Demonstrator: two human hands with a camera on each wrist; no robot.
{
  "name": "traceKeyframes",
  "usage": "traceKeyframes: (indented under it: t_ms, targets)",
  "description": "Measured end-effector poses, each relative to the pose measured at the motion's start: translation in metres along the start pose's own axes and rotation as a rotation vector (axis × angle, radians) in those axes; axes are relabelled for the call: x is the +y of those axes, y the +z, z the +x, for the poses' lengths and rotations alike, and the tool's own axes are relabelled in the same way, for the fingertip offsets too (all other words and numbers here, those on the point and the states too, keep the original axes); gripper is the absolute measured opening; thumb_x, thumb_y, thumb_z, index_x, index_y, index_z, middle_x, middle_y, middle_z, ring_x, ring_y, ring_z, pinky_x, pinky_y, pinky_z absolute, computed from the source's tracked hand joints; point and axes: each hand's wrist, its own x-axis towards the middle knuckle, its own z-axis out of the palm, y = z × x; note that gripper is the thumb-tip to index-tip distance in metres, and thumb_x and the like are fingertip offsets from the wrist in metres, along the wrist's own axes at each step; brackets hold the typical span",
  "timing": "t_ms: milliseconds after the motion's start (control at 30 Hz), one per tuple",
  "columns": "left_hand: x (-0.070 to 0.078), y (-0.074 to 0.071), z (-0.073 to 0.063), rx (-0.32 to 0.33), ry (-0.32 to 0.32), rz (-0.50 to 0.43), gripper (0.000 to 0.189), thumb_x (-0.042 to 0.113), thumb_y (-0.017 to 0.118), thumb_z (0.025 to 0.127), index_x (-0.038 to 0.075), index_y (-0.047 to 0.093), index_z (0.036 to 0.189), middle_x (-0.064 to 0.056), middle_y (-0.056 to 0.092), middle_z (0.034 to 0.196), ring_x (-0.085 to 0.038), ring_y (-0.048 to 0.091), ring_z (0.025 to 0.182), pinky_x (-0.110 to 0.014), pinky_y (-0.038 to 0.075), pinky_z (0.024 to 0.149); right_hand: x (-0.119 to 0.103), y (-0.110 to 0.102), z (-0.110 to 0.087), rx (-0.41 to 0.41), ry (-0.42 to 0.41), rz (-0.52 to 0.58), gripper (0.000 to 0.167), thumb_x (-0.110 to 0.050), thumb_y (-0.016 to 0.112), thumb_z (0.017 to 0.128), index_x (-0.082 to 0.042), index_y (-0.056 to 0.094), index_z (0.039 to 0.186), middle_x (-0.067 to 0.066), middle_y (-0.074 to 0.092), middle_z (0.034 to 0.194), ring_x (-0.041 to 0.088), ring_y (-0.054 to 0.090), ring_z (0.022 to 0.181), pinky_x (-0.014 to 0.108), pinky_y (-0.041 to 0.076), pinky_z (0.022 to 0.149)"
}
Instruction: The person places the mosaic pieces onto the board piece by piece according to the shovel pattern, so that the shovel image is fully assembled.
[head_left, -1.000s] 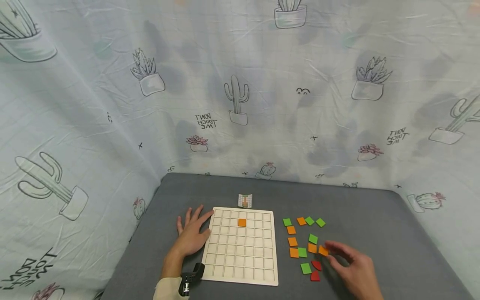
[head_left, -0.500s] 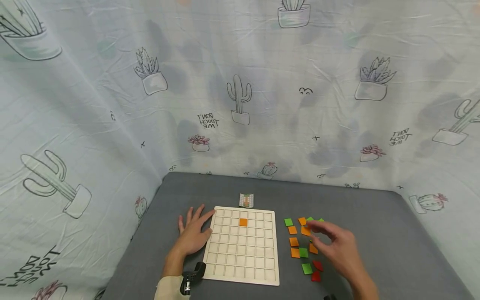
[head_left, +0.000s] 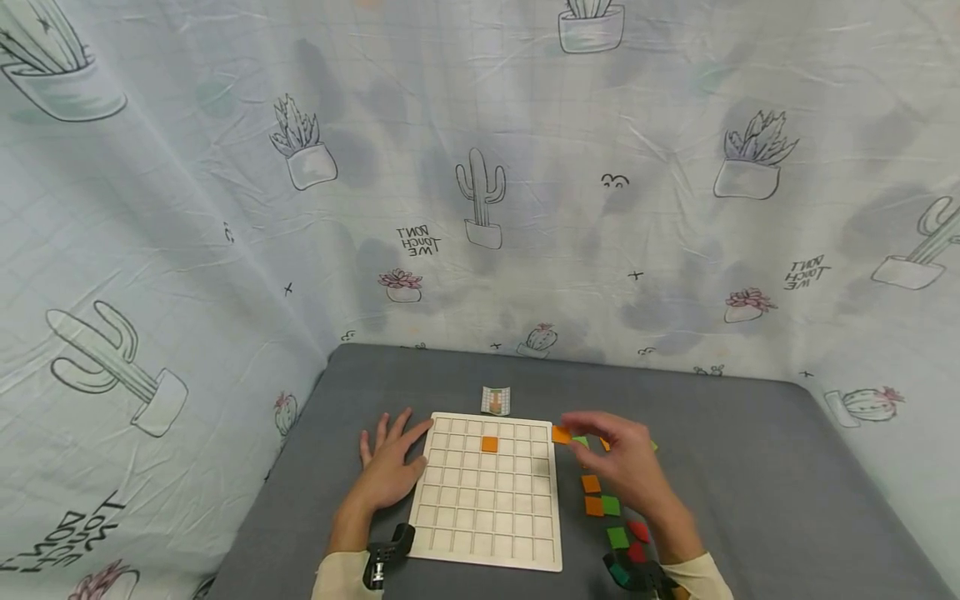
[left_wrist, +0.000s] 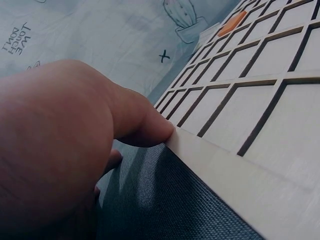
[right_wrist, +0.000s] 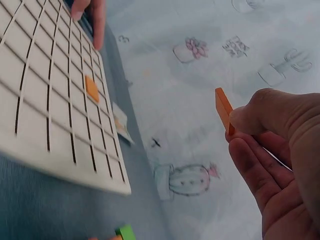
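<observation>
A pale wooden grid board point(head_left: 486, 500) lies on the grey table, with one orange square tile point(head_left: 489, 444) in a cell near its far edge. My left hand point(head_left: 390, 471) rests at the board's left side, fingers spread; in the left wrist view the thumb point(left_wrist: 150, 125) touches the board's rim. Between thumb and fingertips my right hand point(head_left: 618, 458) pinches another orange square tile point(right_wrist: 223, 111), held by the board's far right corner. The right wrist view shows this tile raised, seen nearly edge-on.
Right of the board lie several loose tiles, among them a green tile point(head_left: 617, 537), an orange tile point(head_left: 591, 483) and a red tile point(head_left: 638, 531). The right forearm hides some of them. Behind the board is a small printed pattern card point(head_left: 496, 401). A patterned curtain point(head_left: 555, 208) surrounds the table.
My right hand has carried the pinched orange tile from the right-hand tiles up and left to the board's far right corner. The left hand has stayed at the board's edge.
</observation>
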Motion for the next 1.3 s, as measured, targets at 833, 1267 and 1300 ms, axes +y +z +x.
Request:
traceKeyframes:
  t_ms: [833, 1267, 1300]
  targets:
    - [0.002, -0.002, -0.002, -0.012, -0.019, 0.014, 0.062, 0.007, 0.066, 0.101, 0.017, 0.057, 0.162, -0.023, 0.026, 0.18, -0.057, 0.001, 0.167, -0.08, -0.015, 0.125, -0.01, 0.072, 0.017, -0.122, 0.056, 0.174, 0.035, 0.003, 0.082, 0.092, -0.009, 0.081, 0.125, 0.006, 0.083, 0.119, 0.022, 0.079, 0.106, 0.052, 0.066, 0.095]
    - [0.002, -0.002, -0.002, -0.01, -0.013, -0.003, 0.062, 0.007, 0.066, 0.101, 0.017, 0.057, 0.161, -0.024, 0.026, 0.18, -0.057, 0.0, 0.168, -0.079, -0.016, 0.124, 0.001, 0.098, 0.01, -0.171, 0.1, 0.201, 0.033, 0.0, 0.081, 0.094, -0.008, 0.081, 0.126, 0.002, 0.083, 0.119, 0.019, 0.08, 0.104, 0.045, 0.067, 0.095]
    - [0.002, -0.002, -0.002, -0.011, -0.013, -0.004, 0.062, 0.007, 0.066, 0.101, 0.016, 0.057, 0.161, -0.024, 0.026, 0.18, -0.057, 0.0, 0.167, -0.079, -0.016, 0.124, 0.001, 0.1, 0.01, -0.173, 0.099, 0.202, 0.033, 0.0, 0.08, 0.094, -0.008, 0.081, 0.126, 0.002, 0.083, 0.119, 0.019, 0.08, 0.103, 0.044, 0.067, 0.094]
